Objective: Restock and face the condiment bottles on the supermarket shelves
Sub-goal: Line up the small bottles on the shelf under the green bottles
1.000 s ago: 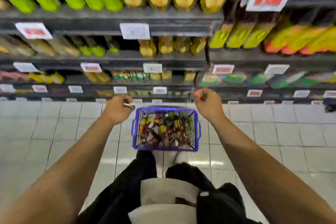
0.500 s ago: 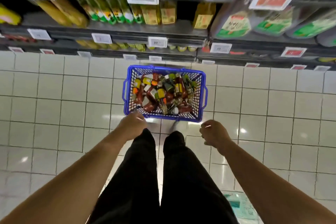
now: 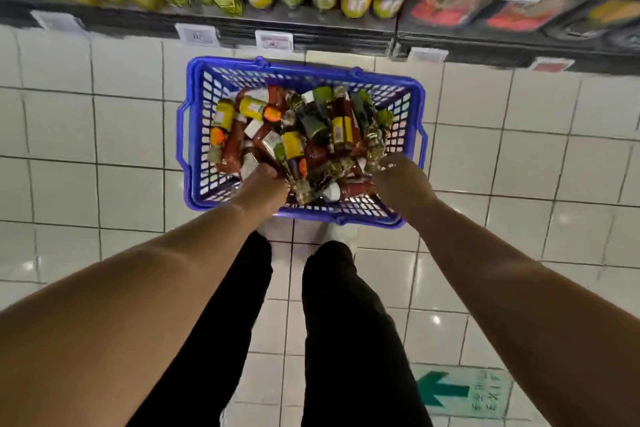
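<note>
Bottle pickup from basket, shelf stock pending

The shelf [image 3: 311,15] is seen above the basket [image 3: 194,135] on the floor; bottles [image 3: 294,142] are heaped inside. The left hand [image 3: 263,187] and right hand [image 3: 398,180] are lowered onto the heap; grip cannot be told. Glass may be cracked if a buried bottle is yanked.
</note>
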`<state>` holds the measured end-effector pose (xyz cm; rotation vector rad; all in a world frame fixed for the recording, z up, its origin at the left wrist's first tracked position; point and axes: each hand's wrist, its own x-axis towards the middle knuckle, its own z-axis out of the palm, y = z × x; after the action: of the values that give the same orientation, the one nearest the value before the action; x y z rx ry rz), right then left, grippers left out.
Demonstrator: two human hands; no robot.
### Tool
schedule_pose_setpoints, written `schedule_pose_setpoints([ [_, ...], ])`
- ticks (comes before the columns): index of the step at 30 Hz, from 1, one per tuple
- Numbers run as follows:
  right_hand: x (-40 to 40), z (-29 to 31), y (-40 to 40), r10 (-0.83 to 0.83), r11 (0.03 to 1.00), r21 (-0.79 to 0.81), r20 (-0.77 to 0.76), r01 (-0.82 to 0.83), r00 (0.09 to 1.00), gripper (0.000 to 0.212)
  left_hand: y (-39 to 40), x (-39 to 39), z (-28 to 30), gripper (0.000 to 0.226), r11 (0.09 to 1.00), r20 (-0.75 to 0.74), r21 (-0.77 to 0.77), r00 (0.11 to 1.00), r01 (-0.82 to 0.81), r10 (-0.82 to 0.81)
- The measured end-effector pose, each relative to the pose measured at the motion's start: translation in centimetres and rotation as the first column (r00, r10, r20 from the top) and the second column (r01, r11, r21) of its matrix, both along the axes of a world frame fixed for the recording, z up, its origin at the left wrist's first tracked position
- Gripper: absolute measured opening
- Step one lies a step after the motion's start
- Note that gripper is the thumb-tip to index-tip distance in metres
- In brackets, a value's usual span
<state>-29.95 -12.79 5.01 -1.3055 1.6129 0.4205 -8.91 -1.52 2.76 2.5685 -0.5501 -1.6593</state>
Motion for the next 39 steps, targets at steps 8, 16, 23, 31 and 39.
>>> schedule_pose_setpoints([
  [8, 2.8, -9.5, -2.2, -0.06, 0.96, -0.275, -0.034, 0.048, 0.998, 0.057, -0.3, 1.5, -11.6, 0.017, 0.958, -0.068, 0.004, 0.955, -0.288, 0.287],
  [16, 4.3, -13.7, -3.0, 0.012, 0.966, -0.252, -0.202, -0.064, 0.979, 0.065, -1.5, 1.3, -14.6, 0.039, 0.901, -0.099, 0.015, 0.896, -0.433, 0.432],
  [23, 3.8, -15.7, -3.5, 0.075, 0.947, -0.285, -0.25, -0.148, 0.965, 0.072, -1.2, 2.1, -16.2, 0.036, 0.71, -0.239, 0.018, 0.686, -0.704, 0.687],
  [31, 3.4, -14.5, -2.7, 0.014, 0.947, -0.313, -0.164, -0.066, 0.986, 0.06, -1.1, 1.9, -15.6, 0.037, 0.87, 0.017, -0.157, 0.88, -0.467, 0.475],
  [39, 2.4, -12.7, -1.0, -0.034, 0.96, -0.28, -0.19, -0.021, 0.981, 0.064, -1.5, 4.4, -14.0, 0.044, 0.907, 0.126, -0.07, 0.899, -0.414, 0.42],
])
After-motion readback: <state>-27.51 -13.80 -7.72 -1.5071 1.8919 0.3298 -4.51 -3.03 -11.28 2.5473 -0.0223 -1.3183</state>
